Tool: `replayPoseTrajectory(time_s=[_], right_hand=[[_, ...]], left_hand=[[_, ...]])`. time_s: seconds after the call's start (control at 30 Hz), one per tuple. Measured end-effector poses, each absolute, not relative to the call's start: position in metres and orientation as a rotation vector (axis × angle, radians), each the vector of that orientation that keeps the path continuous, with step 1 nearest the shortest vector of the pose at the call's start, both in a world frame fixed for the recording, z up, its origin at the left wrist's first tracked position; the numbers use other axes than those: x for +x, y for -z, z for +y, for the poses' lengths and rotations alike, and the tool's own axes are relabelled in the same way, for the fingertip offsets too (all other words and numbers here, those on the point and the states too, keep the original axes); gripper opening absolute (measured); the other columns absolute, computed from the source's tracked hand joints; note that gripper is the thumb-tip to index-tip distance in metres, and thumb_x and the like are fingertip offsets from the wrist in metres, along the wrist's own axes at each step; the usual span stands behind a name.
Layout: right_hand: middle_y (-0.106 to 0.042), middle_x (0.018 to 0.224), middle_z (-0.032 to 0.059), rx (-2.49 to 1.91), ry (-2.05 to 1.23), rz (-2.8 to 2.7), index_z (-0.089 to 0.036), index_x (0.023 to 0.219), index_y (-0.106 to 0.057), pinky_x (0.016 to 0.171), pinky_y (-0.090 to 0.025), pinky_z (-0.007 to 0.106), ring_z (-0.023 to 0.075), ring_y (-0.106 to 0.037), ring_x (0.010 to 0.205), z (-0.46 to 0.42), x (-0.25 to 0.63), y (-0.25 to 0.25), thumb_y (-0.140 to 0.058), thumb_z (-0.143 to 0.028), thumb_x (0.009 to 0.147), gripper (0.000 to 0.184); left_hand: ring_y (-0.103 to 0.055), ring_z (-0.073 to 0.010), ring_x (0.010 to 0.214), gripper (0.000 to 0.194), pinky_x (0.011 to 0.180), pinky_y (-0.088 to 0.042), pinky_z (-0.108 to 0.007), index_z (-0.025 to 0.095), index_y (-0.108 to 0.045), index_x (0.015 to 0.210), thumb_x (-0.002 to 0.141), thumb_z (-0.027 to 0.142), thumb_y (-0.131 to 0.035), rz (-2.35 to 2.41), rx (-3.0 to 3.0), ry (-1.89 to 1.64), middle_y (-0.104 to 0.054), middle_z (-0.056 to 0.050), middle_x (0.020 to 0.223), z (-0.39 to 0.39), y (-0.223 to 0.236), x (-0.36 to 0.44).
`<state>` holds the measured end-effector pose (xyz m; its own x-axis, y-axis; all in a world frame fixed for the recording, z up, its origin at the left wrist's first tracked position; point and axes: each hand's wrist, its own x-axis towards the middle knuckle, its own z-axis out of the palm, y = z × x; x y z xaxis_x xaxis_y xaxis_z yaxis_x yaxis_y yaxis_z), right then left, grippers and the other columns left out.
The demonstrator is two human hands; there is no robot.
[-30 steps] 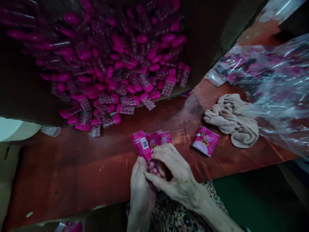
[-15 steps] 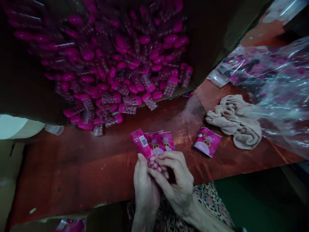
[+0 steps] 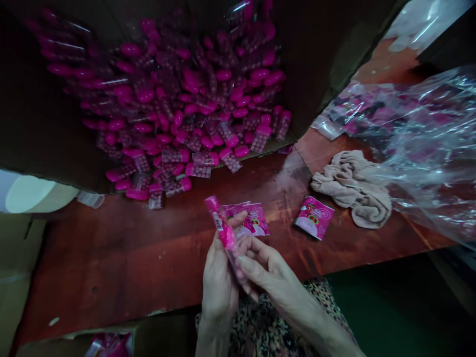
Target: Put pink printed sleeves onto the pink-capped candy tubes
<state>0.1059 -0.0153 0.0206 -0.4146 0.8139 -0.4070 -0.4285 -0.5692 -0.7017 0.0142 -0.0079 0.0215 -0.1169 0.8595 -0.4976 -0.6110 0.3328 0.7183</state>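
Toward the left, a heap of pink-capped clear tubes (image 3: pixel 186 114) is being held within a cardboard carton (image 3: pixel 48 148), beside a red-brown tabletop (image 3: pixel 111 253). A pink-sleeved clear tube (image 3: pixel 222 230) is being gripped, tilted, in the closed left hand (image 3: pixel 219 290). The right hand (image 3: pixel 273 280) is being kept narrowly curled, its fingers (image 3: pixel 253 265) near the tube's lower end; any grip there cannot be told. Pink sachets (image 3: pixel 253 220) are lying just beyond. A slick sleeve could be slipping if the grip loosens, and the sachets could be knocked by a careless elbow. A lone sachet (image 3: pixel 314 217), a crumpled cloth (image 3: pixel 351 191) and a clear plastic bag (image 3: pixel 420 148) are lying rightward.
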Motion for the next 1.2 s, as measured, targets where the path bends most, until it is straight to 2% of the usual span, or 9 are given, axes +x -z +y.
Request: replayPoseTrajectory(time_s=[0.17, 0.37, 0.5, 0.6, 0.77, 0.87, 1.03, 1.1, 1.2], right_hand=[[-0.045, 0.055, -0.0083, -0.918, -2.046, -0.595, -0.016, 0.086, -0.051, 0.036, -0.026, 0.015, 0.0022, -0.029, 0.038, -0.020, 0.098, -0.030, -0.062, -0.046, 0.078, 0.033], [-0.054, 0.077, -0.0008, -1.021, -1.921, -0.858, -0.017, 0.102, -0.056, 0.053, -0.040, 0.017, 0.0064, -0.047, 0.060, -0.025, 0.104, -0.033, -0.055, -0.038, 0.086, 0.027], [-0.057, 0.074, 0.0002, -1.066, -1.872, -1.032, -0.019, 0.103, -0.054, 0.055, -0.046, 0.022, 0.0107, -0.054, 0.062, -0.029, 0.109, -0.027, -0.049, -0.039, 0.089, 0.024], [-0.061, 0.072, 0.0022, -1.244, -1.620, -1.290, -0.022, 0.099, -0.058, 0.064, -0.051, 0.029, 0.0152, -0.059, 0.067, -0.036, 0.111, -0.022, -0.045, -0.042, 0.090, 0.025], [-0.064, 0.112, 0.0098, -1.524, -1.283, -1.468, -0.024, 0.122, -0.051, 0.083, -0.051, 0.036, 0.0233, -0.061, 0.100, -0.058, 0.107, -0.009, -0.045, -0.047, 0.088, 0.042], [-0.062, 0.118, 0.0099, -1.577, -1.207, -1.470, -0.023, 0.119, -0.053, 0.087, -0.050, 0.035, 0.0244, -0.058, 0.108, -0.067, 0.098, -0.005, -0.040, -0.054, 0.087, 0.046], [-0.070, 0.081, 0.0099, -1.672, -1.007, -1.477, -0.018, 0.099, -0.057, 0.058, -0.053, 0.025, 0.0199, -0.068, 0.071, -0.058, 0.082, -0.013, -0.021, -0.052, 0.092, 0.049], [-0.066, 0.062, 0.0059, -1.665, -0.921, -1.514, -0.019, 0.085, -0.055, 0.045, -0.045, 0.022, 0.0176, -0.063, 0.052, -0.052, 0.081, -0.018, -0.020, -0.046, 0.094, 0.045], [-0.060, 0.052, 0.0031, -1.638, -0.880, -1.573, -0.017, 0.084, -0.051, 0.038, -0.035, 0.022, 0.0162, -0.057, 0.041, -0.045, 0.086, -0.025, -0.024, -0.038, 0.094, 0.036]], left_hand=[[-0.062, -0.0121, 0.065, 0.025, 0.059, -0.050, -0.019, 0.017, -0.066, 0.090, 0.074, 0.037, -0.065, 1.229, 0.209, -1.360, -0.068, -0.004, 0.077, -0.016, -0.030, 0.017], [-0.056, -0.0076, 0.048, 0.028, 0.041, -0.041, -0.014, 0.017, -0.068, 0.084, 0.076, 0.043, -0.062, 1.255, 0.237, -1.413, -0.064, -0.002, 0.063, -0.022, -0.035, 0.011], [-0.039, -0.0049, 0.029, 0.028, 0.031, -0.034, -0.016, 0.017, -0.068, 0.086, 0.075, 0.042, -0.063, 1.149, 0.313, -1.306, -0.054, 0.003, 0.047, -0.024, -0.036, 0.004], [-0.042, -0.0042, 0.033, 0.019, 0.037, -0.039, -0.016, 0.016, -0.068, 0.074, 0.073, 0.035, -0.067, 1.128, 0.313, -1.300, -0.053, 0.004, 0.047, -0.025, -0.036, 0.002], [-0.053, -0.0050, 0.047, 0.017, 0.045, -0.042, -0.013, 0.013, -0.066, 0.061, 0.061, 0.025, -0.077, 1.206, 0.186, -1.372, -0.062, 0.001, 0.055, -0.024, -0.035, 0.004], [-0.051, -0.0049, 0.045, 0.020, 0.045, -0.042, -0.013, 0.013, -0.065, 0.058, 0.060, 0.028, -0.077, 1.198, 0.119, -1.404, -0.062, 0.001, 0.053, -0.026, -0.036, 0.008], [-0.054, -0.0071, 0.052, 0.023, 0.052, -0.046, -0.016, 0.014, -0.064, 0.059, 0.056, 0.031, -0.079, 1.204, 0.054, -1.430, -0.063, 0.000, 0.057, -0.029, -0.036, 0.016], [-0.054, -0.0071, 0.053, 0.023, 0.053, -0.046, -0.016, 0.014, -0.065, 0.060, 0.056, 0.031, -0.080, 1.185, 0.031, -1.422, -0.062, 0.001, 0.058, -0.031, -0.035, 0.019], [-0.055, -0.0077, 0.054, 0.021, 0.056, -0.047, -0.018, 0.014, -0.068, 0.065, 0.061, 0.033, -0.077, 1.109, 0.012, -1.380, -0.064, 0.000, 0.061, -0.034, -0.031, 0.023]])
